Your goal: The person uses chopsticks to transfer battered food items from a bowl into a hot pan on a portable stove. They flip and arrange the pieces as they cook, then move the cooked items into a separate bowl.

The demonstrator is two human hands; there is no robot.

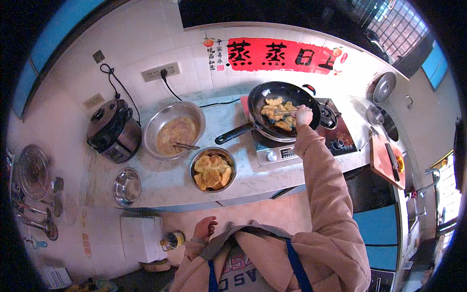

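Observation:
My right hand [304, 115] grips a pair of chopsticks [286, 111] over a black wok [262, 91], their tips at the golden fried pieces [275, 106] inside. The wok rests on an induction cooker [271, 156], its long handle [235, 133] pointing left. Low at my left side, my left hand [205, 229] hangs with fingers loosely curled and nothing in it. A steel bowl of fried pieces [212, 171] stands near the counter's front edge. Behind it to the left, a large steel basin [150, 137] holds a pale, coated mixture [178, 134], with chopsticks [186, 146] leaning in it.
An electric pressure cooker [115, 131] and a small steel bowl [126, 187] stand at the left. Right of the wok are a gas burner [327, 115] and a cutting board [379, 155] with a knife [392, 162]. A power cord [220, 103] runs behind the basin. An oil bottle [173, 241] stands below.

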